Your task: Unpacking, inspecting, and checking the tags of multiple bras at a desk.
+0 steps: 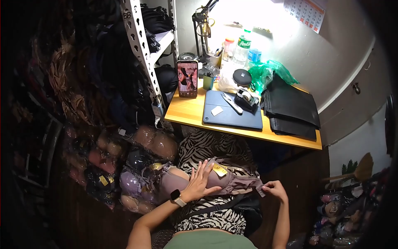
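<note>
A mauve padded bra (pixel 217 182) lies across my lap, over zebra-print fabric (pixel 214 141). A yellow tag (pixel 219 169) hangs at its cup. My left hand (pixel 200 182), with a smartwatch on the wrist, rests flat on the middle of the bra with fingers spread. Out to the right, my right hand (pixel 275 189) pinches the end of the bra's back band (pixel 258 187) between thumb and fingers. The band is stretched sideways from the cup. Left of my lap, a lilac bra in clear plastic (pixel 129 182) touches the pile beside the mauve one.
Ahead stands a wooden desk (pixel 186 107) with a propped phone (pixel 187 79), a dark tablet case (pixel 231 116), a utility knife (pixel 232 104), a tape dispenser (pixel 247 99) and black plastic bags (pixel 290 107). Bagged bras (pixel 102 155) heap at left beside a metal shelf (pixel 141 40).
</note>
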A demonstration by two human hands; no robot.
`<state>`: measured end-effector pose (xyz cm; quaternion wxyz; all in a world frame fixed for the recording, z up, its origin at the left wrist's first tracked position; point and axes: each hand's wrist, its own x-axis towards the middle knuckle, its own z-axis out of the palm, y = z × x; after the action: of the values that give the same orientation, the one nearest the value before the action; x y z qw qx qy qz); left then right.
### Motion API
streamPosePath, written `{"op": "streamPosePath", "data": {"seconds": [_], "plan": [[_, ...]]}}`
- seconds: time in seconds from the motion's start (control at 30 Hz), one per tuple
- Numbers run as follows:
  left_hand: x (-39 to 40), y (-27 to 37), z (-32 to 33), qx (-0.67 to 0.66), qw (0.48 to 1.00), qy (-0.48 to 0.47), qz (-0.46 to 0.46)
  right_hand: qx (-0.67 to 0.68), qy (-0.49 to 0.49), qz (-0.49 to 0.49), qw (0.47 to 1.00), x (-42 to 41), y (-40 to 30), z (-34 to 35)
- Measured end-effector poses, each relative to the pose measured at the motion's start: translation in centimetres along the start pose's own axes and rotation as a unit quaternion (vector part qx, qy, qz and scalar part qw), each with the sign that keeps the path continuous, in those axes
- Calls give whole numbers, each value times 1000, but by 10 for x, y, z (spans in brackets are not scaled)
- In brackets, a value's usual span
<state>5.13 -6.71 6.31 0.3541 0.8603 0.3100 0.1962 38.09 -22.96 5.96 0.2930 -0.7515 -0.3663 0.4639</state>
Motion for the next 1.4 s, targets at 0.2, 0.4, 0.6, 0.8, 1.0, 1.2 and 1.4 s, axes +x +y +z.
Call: {"op": "streamPosePath", "data": {"seconds": [0.2, 0.4, 0.6, 0.8, 1.0, 1.2, 1.4], "plan": [[14, 57, -8, -21, 988, 115, 97, 181, 54, -103, 977, -19, -128, 45], [38, 52, -4, -392, 906, 146, -59, 10, -13, -219, 976, 6, -181, 85], [35, 31, 6, -399, 900, 167, -54, -152, 229, -421, 865, 100, -237, 90], [34, 27, 5, -402, 902, 135, -78, -415, 308, -419, 746, 169, -245, 131], [33, 19, 7, -403, 902, 142, -65, -339, 289, -432, 784, 168, -230, 127], [35, 23, 5, -420, 895, 132, -77, -204, 264, -368, 868, 170, -229, 111], [33, 20, 7, -388, 909, 126, -85, -236, 241, -264, 904, 165, -245, 105]]}}
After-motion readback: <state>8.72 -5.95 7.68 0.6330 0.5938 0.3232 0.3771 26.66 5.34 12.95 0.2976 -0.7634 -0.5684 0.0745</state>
